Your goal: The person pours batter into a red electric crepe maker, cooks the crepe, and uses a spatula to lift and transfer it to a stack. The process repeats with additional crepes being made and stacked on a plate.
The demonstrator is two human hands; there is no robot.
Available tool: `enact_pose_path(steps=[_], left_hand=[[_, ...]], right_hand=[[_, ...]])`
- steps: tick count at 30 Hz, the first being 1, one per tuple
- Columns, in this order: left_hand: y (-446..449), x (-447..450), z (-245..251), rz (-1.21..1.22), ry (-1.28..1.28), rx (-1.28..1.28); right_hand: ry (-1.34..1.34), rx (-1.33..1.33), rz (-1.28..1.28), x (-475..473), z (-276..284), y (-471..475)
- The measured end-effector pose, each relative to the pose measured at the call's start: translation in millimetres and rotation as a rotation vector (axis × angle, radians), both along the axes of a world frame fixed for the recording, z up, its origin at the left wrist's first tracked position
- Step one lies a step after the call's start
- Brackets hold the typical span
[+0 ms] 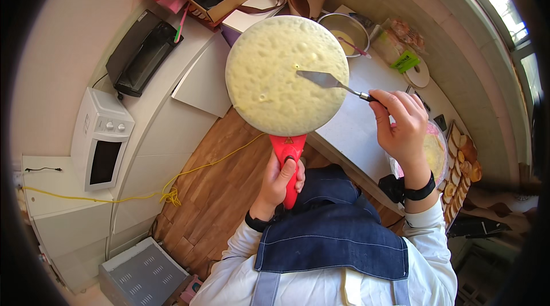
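Note:
My left hand (277, 181) is closed around the red handle (290, 151) of a round crepe maker, its thumb on top. Pale yellow, bubbly batter (275, 87) covers the crepe maker's whole round plate in a thin layer. In my right hand (399, 123) is a small metal spatula (322, 79) with a dark grip. Its pointed blade lies over the right half of the batter; whether the tip touches cannot be made out. Behind the plate, a metal bowl (364, 27) holds more yellow batter and a pink utensil (352, 46).
On the right, a white counter (356, 117) bears bagged food (393, 42) and a plate of crepes (434, 151). A white microwave (103, 134) and a black appliance (142, 55) stand left. A yellow cord (202, 167) crosses above the wood floor (215, 207). An open cardboard box (232, 1) sits at the back.

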State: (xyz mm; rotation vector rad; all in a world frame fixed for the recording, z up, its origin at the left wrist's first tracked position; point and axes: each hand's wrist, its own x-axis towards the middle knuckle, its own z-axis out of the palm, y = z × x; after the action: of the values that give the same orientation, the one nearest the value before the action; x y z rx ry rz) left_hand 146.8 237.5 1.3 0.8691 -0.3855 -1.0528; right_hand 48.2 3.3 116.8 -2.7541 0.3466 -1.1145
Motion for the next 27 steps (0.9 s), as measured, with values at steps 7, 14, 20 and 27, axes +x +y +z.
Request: enact_pose_path(steps=[7,14,20,27], left_hand=[[0.4,-2.8,0.8,0.014,-0.036,-0.005],[-0.9,3.6,-6.8,0.046,-0.008,-0.027],[7.9,13.9,-0.8,0.075,-0.039,0.016],[7.1,7.1,7.0,0.06,-0.116,0.021]], right_hand=[[-0.206,0.726,-0.063,-21.2,-5.6,5.3],[-0.302,0.42,-0.301,13.1,-128.0,-37.7],[0.257,0.475,-0.334,30.7,-186.1,-3.2],[0.042,0.81,-0.136,1.7,-158.4,-5.5]])
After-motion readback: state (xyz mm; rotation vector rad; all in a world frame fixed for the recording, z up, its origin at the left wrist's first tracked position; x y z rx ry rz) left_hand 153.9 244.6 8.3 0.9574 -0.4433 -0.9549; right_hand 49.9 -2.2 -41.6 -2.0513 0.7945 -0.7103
